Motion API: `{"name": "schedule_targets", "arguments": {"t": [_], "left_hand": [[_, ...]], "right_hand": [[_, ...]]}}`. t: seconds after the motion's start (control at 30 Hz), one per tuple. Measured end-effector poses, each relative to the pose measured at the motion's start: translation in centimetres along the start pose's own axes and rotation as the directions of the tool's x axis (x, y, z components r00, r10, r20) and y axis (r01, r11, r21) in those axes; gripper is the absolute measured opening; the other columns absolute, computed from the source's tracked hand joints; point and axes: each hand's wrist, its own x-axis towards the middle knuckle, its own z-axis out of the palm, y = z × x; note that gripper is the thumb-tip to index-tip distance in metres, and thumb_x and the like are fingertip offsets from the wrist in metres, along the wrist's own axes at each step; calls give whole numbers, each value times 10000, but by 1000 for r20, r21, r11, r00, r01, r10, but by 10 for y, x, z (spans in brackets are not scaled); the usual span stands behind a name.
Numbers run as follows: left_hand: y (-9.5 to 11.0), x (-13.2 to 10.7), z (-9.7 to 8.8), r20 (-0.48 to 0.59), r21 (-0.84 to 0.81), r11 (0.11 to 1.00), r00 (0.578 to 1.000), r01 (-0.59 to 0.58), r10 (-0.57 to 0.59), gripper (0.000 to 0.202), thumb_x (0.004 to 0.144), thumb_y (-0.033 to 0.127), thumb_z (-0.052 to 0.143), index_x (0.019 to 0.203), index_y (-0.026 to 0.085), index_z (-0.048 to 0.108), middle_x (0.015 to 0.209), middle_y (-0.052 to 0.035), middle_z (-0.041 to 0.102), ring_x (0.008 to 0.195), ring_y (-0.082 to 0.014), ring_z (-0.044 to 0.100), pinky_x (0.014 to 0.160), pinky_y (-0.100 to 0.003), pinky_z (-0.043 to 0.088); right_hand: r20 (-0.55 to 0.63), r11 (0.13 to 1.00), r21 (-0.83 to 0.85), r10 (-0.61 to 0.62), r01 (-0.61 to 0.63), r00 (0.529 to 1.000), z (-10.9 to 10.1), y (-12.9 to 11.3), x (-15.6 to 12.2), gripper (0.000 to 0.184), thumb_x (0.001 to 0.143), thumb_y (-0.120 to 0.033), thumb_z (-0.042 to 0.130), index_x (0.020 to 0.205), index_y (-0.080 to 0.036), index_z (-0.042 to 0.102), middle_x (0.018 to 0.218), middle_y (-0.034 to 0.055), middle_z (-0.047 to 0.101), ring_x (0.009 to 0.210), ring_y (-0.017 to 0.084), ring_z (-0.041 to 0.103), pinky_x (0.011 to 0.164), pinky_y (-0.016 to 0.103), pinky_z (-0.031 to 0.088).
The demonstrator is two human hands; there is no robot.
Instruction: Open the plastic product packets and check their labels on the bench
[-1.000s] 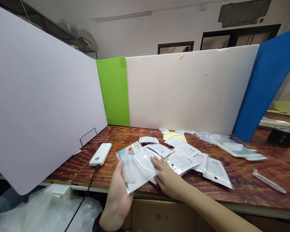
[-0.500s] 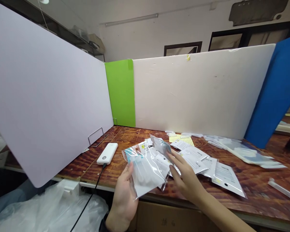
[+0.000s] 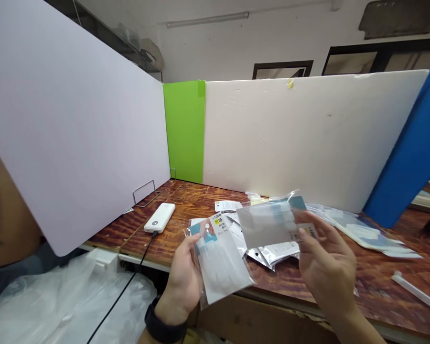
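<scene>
We hold two bags up in air, over wood table [image 3: 197, 198]. Left hand [image 3: 181, 282] pinches clear plastic bag [image 3: 220, 267] at side edge, thumb on front. Right hand [image 3: 326, 260] pinches gray-backed bag [image 3: 267, 222] at end, fingers curled. Bags look light, soft, slippery. Best we grip edges. Palms turned toward each other.

I see a white power bank [image 3: 159, 218] on the varnished wooden desk [image 3: 197, 193], black cable [image 3: 129, 272] trailing over its edge, lilac partition board [image 3: 75, 124], green panel [image 3: 184, 129], white partition board [image 3: 308, 138], blue panel [image 3: 408, 157], wire stand [image 3: 146, 192], clear plastic sack [image 3: 57, 306] below, cardboard box [image 3: 243, 325] under the desk.
</scene>
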Motion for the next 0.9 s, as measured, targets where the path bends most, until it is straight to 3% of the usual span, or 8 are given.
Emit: {"name": "schedule_targets", "arguments": {"t": [0.17,0.3,0.43,0.5,0.57,0.63,0.77,0.9], "left_hand": [[-1,-1,0,-9,0,1000,1000,14,-14,330,812,96,496,1101,111,655,802,-62,760,750,-197,721,757,-298,564],[-3,-1,-1,11,43,999,1000,17,-18,323,785,59,506,1055,113,676,862,-73,759,798,-185,713,764,-275,551],[-7,-3,-5,115,216,976,993,-19,-6,249,793,109,597,1021,111,697,960,-98,751,930,-223,687,826,-282,523],[-9,-6,-5,226,327,945,972,-18,-60,245,800,168,648,1033,113,700,1006,-114,741,976,-248,672,837,-294,514],[-11,-7,-5,273,389,921,955,1,-116,254,802,235,675,1026,119,707,1022,-121,736,1012,-274,656,859,-323,505],[-12,-7,-3,277,386,922,951,20,-137,281,818,312,661,1019,122,712,1035,-121,733,1049,-284,639,904,-346,484],[-14,-8,-1,343,316,943,915,102,-214,451,848,485,567,1117,140,676,1107,-117,709,1124,-292,596,983,-380,437],[-12,-11,-4,446,354,934,872,36,-202,544,814,492,611,1273,202,570,1233,-108,644,1195,-302,539,995,-398,427]], "right_hand": [[-49,958,248,162,-145,986,-8,-3,12,356,723,-323,724,1049,-259,597,1154,46,650,1107,252,597,858,354,529],[175,911,199,329,-361,928,0,-1,7,471,701,-373,738,1116,-254,551,995,67,714,822,273,688,650,378,559],[433,823,165,435,-544,789,14,0,-8,243,710,-375,741,859,-220,629,830,46,726,731,242,683,662,359,552],[495,827,123,429,-549,756,18,1,-14,200,752,-379,715,841,-216,641,846,42,719,759,231,677,703,355,545],[512,869,76,386,-489,767,20,3,-18,220,779,-396,692,898,-215,652,936,58,711,868,248,666,768,363,533],[521,904,40,344,-425,781,21,4,-20,270,790,-414,680,966,-213,650,1026,76,694,978,266,640,835,372,514],[608,891,20,349,-453,713,26,2,-25,285,835,-427,628,1041,-231,610,1011,61,699,948,248,653,787,351,527],[539,910,-17,357,-413,763,30,1,-28,258,822,-437,640,935,-206,612,961,61,697,928,241,645,711,302,523]]}}
